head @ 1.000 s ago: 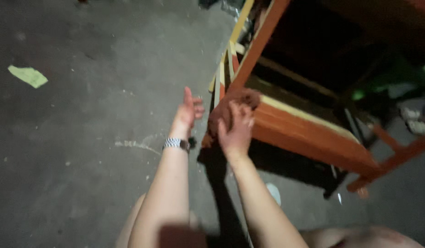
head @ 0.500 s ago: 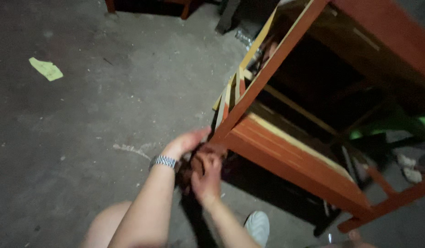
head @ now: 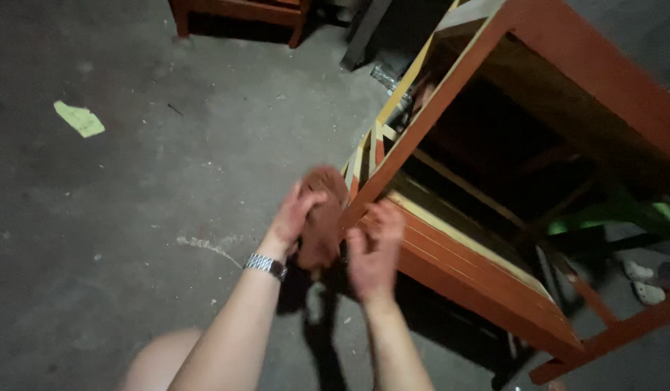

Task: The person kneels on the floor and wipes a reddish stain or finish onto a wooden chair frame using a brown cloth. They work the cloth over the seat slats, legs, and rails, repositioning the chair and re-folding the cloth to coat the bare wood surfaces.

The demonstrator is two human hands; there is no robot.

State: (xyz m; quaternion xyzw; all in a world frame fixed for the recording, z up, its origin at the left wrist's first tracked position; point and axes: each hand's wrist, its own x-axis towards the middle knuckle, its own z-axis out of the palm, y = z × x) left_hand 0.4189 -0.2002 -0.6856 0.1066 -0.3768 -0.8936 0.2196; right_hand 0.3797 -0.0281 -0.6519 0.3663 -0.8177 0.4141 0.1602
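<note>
Brown rag (head: pixel 322 217) held up beside the orange wooden frame (head: pixel 451 94).

Left hand (head: pixel 295 213) has its fingers curled on the rag; right hand (head: pixel 374 250) has fingers spread, near the rag, maybe touching it, though blur hides that. Wiping looks like the step in hand. Next, the rag needs pressing flat on the frame's slanted leg, above the concrete floor (head: pixel 132 217).
</note>
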